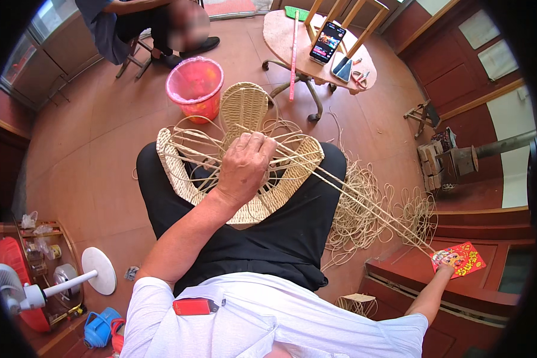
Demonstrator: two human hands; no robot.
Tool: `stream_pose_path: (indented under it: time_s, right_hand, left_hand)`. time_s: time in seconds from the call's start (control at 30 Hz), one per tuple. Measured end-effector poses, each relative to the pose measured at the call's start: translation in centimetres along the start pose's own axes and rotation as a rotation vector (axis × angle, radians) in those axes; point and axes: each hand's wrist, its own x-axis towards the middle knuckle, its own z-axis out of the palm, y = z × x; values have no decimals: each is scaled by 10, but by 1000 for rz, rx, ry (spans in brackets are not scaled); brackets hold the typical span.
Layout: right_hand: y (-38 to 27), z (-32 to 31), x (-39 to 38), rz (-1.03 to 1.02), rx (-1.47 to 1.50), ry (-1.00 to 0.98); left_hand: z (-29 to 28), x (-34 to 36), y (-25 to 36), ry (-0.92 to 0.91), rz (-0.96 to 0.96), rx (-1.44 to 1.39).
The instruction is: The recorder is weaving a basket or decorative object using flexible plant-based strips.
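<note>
A pale woven-cord piece rests on my lap, with a thick U-shaped band (252, 213) and an oval woven panel (244, 106) standing at its far side. Thin cords cross the gap between them. My left hand (244, 165) is closed, fingers curled over the cords in the middle of the piece. From there, long strands of cord (373, 207) run taut to the right. My right arm stretches far out to the right, and my right hand (443, 267) grips the end of these strands; its fingers are small and partly hidden.
Loose cord (364, 209) lies heaped right of my knee. Beyond my knees stand a pink lined bin (195, 89) and a round-topped table (280, 36) with a phone (328, 43) and scissors (360, 77). Another person (125, 27) sits far left. A fan (21, 292) stands at left.
</note>
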Motion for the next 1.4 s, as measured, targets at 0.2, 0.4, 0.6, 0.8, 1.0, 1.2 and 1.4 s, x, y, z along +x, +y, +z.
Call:
stream_pose_path:
  time_s: [0.2,0.4,0.6,0.8,1.0,1.2,1.4]
  right_hand:
    - [-9,-17,0,-77,-67,37]
    - [-16,-19,-2,-134,-108,49]
    - [-28,-20,0,-223,-178,45]
    - [-48,-38,18,-432,-283,33]
    - [-74,-64,3,-272,-289,-59]
    - [-80,-25,-68,-113,-215,-273]
    - [-38,82,-215,-342,-1062,-887]
  left_hand:
    - [0,-1,0,-17,-14,-22]
    - [-2,-2,-1,-4,-16,-35]
    - [-2,-4,-1,-3,-21,-46]
    - [-1,-1,-2,40,-67,-128]
    - [-2,0,-3,7,-84,-166]
    - [1,1,1,57,-117,-135]
    - [1,3,-1,68,-147,-58]
